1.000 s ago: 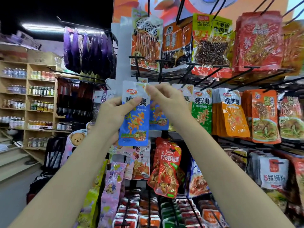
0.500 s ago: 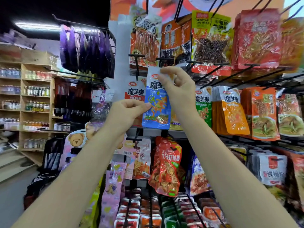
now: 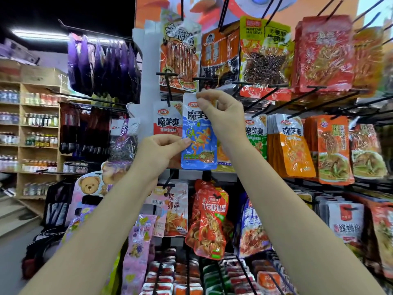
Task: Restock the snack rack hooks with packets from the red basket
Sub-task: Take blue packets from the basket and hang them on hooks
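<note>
the left hand [image 3: 158,153] pinches the left edge of a blue packet [image 3: 198,141] about halfway down, thumb tip on its front. the packet hangs upright in front of the rack [image 3: 146,67], just right of a red packet [image 3: 167,122] on its hook. the right hand [image 3: 223,116] pinches the packet's top right corner, fingers curled over the white header.

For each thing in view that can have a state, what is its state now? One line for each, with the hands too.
blue packet: held up at the rack by both hands, not visibly on a hook.
right hand: pinches the blue packet's top edge.
left hand: pinches the blue packet's left edge.
red packet: hangs on its hook, behind the blue one.
orange packets: hang in a full row.
red shrimp packet: hangs tilted.
</note>
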